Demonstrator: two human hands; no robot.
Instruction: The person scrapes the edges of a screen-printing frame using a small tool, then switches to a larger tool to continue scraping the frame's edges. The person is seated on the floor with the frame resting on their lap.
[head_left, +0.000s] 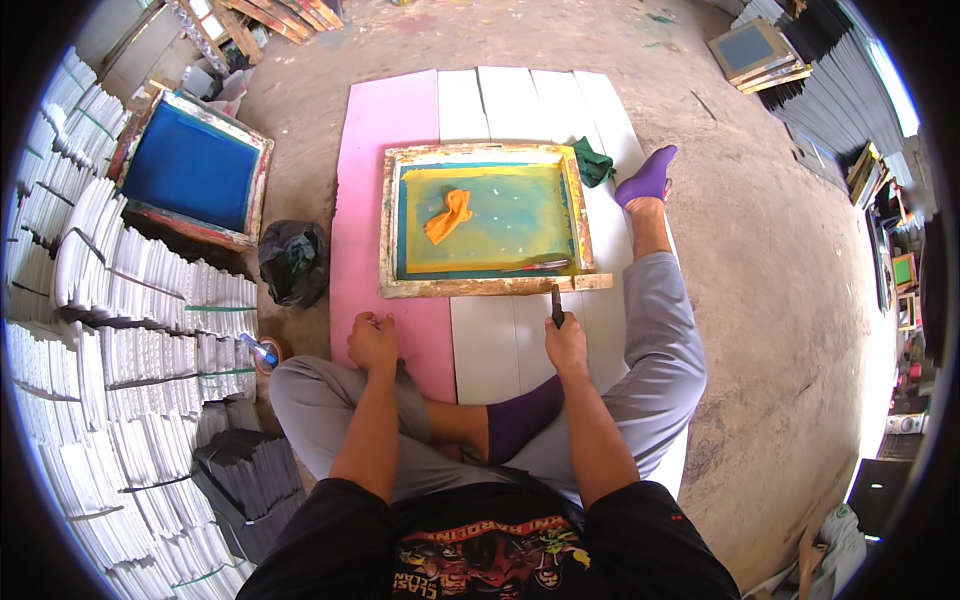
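A wooden-framed printing screen (470, 287) lies in front of me, its mesh tinted green and yellow. On the mesh rest a crumpled orange cloth (449, 217) and a slim red and silver tool (542, 266), too small to name. A short wood strip (594, 282) sits at the frame's near right corner. My right hand (566, 345) grips a dark-handled tool (557, 307) upright, its tip close to the frame's near edge; its kind is unclear. Over the pink sheet, my left hand (372, 342) is closed with curled fingers; whatever they pinch cannot be made out.
White and pink boards (385, 110) lie under the screen. At left stand a blue screen (192, 165), a black plastic bag (294, 262) and tall white stacks (150, 370). A dark green cloth (594, 162) lies by my purple-socked foot (648, 176). More frames (757, 52) are at far right.
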